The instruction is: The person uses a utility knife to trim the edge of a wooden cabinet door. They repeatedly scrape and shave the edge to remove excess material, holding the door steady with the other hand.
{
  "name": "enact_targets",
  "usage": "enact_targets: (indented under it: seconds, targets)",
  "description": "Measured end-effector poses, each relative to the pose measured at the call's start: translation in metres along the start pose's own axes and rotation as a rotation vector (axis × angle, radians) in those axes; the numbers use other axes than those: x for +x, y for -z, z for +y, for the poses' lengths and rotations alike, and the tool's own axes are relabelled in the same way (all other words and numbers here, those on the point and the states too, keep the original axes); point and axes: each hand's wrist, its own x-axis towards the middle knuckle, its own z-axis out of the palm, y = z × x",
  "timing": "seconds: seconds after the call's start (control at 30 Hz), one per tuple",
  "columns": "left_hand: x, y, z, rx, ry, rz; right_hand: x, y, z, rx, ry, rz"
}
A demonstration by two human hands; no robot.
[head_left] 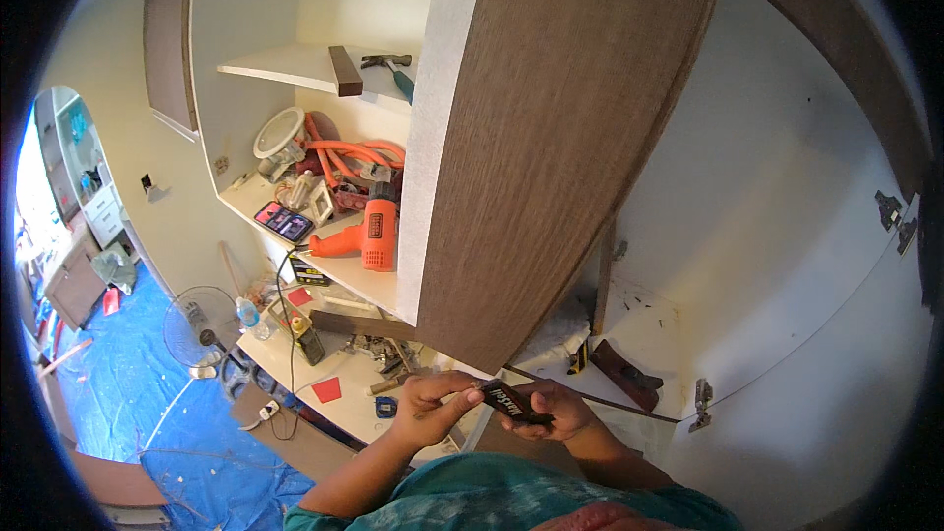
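In front of my chest, both hands are on a small flat black case (515, 403) with pale lettering. My left hand (433, 410) pinches its left end between thumb and fingers. Wrapped around its right end are the fingers of my right hand (559, 415). Whether anything small sits in the left fingertips, I cannot make out. Left of my left hand, a small blue-and-black object (385, 407) and a red square sheet (326, 390) lie on the white lower surface. A large brown wood-grain panel (560, 138) slants just beyond my hands.
An orange heat gun (379, 236) and a phone (283, 221) occupy the middle shelf. Above lies a hammer (393, 67). A dark brown tool (627, 374) rests inside the right cabinet. To the left, a fan (202, 324) stands over blue floor sheeting (221, 442); a cord hangs nearby.
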Motion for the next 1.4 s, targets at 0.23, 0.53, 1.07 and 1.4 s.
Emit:
enact_targets:
  seconds: [0.23, 0.53, 1.07, 1.4]
  targets:
    - [-0.005, 0.018, -0.014, -0.142, -0.015, 0.11, 0.011, -0.011, 0.005, -0.121, -0.032, 0.106]
    - [-0.047, 0.064, -0.053, -0.349, 0.09, 0.27, 0.007, 0.002, 0.014, -0.049, 0.016, 0.024]
    - [-0.07, 0.062, -0.057, 0.481, 0.193, 0.273, 0.01, -0.007, 0.015, -0.091, 0.268, -0.025]
    - [-0.009, 0.054, -0.007, 0.91, -0.08, 0.0, -0.015, 0.014, 0.017, 0.008, 0.356, -0.131]
